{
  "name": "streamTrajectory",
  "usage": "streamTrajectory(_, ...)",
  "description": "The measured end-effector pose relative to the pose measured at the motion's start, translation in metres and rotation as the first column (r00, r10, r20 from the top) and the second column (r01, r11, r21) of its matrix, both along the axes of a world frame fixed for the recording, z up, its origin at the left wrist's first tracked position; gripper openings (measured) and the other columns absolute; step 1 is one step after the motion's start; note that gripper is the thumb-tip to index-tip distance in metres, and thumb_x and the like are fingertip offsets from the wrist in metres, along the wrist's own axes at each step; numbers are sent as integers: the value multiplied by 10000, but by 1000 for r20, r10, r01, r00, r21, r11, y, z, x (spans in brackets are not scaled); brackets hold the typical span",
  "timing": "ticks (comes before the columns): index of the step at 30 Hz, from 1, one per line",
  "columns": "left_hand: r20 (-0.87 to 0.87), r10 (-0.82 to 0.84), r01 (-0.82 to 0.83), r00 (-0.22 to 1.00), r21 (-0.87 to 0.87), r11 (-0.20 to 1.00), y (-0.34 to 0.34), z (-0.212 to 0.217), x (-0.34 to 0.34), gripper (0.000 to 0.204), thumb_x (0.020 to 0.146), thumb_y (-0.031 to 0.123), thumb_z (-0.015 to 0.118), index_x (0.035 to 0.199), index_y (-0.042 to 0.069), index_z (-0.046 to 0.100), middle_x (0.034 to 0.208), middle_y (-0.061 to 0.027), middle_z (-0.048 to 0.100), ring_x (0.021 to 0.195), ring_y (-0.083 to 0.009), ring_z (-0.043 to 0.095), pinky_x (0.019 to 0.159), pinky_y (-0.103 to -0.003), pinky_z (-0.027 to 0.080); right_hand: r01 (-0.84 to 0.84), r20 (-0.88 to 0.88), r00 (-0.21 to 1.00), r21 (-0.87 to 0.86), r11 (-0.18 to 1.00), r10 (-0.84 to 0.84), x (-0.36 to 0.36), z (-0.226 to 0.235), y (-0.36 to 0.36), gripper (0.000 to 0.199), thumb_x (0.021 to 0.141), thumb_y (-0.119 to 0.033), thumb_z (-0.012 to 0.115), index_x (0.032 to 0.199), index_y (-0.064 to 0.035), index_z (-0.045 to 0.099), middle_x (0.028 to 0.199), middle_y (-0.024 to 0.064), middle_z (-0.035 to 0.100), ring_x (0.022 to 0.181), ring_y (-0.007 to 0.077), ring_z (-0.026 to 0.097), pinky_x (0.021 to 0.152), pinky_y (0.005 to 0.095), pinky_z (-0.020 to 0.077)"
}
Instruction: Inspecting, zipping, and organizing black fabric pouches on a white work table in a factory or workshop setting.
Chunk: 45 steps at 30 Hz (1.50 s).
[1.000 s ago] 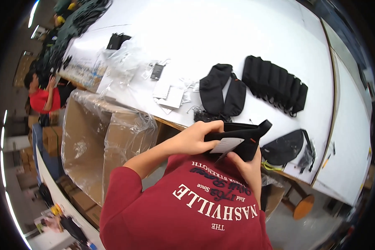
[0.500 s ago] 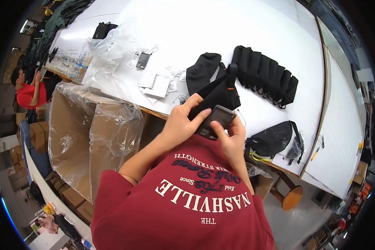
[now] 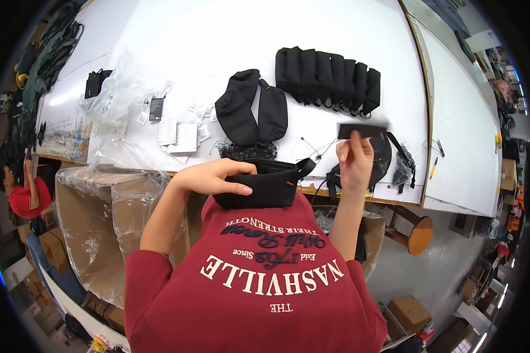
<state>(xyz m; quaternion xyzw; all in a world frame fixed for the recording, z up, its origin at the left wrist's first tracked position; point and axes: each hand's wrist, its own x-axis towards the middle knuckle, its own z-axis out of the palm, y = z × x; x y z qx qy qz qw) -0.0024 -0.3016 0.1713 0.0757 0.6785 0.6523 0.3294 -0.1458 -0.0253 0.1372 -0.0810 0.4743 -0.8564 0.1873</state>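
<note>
My left hand [image 3: 209,177] is closed on the rim of a black zip pouch [image 3: 271,191], thumb outside and fingers reaching into its mouth. The pouch sits against my front at the table edge, its wrist loop pointing right. Raised to the right, my right hand [image 3: 354,162] pinches a black hang tag [image 3: 368,130], blurred by motion, with a thin string trailing left. Beyond the pouch lie two more black pouches [image 3: 235,112] and a heap of black tag strings [image 3: 250,152]. A black waist bag [image 3: 384,157] is partly hidden behind my right hand.
A row of black pouches [image 3: 327,79] stands farther back on the white table [image 3: 206,35]. Left are paper labels [image 3: 185,136], a black tag [image 3: 156,109] and clear plastic [image 3: 121,94]. A plastic-lined carton [image 3: 94,229] is below left, a wooden stool [image 3: 420,235] below right.
My right hand has carried the black tag away from the pouch, up and to the right. My left hand has lowered the pouch against my front, where its mouth now gapes upward.
</note>
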Motion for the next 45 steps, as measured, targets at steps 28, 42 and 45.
streamTrajectory(28,-272,151,-242,950,-339,909,-7,27,-12,275,795,199,710,942,-17,624,728,-124,649,641,-196,597,617,-297,454,396,-239,918,475,786,-318,-27,-9,-31,411,921,-340,623,644,-42,569,563,-41,464,515,28,322,475,214,231)
streamTrajectory(42,-275,18,-119,961,-355,927,-8,28,-22,259,791,225,698,927,12,643,712,-143,635,625,-253,614,584,-323,451,320,-41,942,404,857,-332,-22,-44,-50,336,911,-321,640,701,-71,559,534,-70,403,447,22,296,417,200,230)
streamTrajectory(45,-353,-17,-138,936,-410,902,-9,28,-28,264,783,211,719,935,5,654,727,-126,651,618,-233,600,597,-304,456,327,44,928,380,865,-370,-25,-33,-53,305,921,-307,615,740,-63,600,608,-17,524,440,26,349,416,195,251)
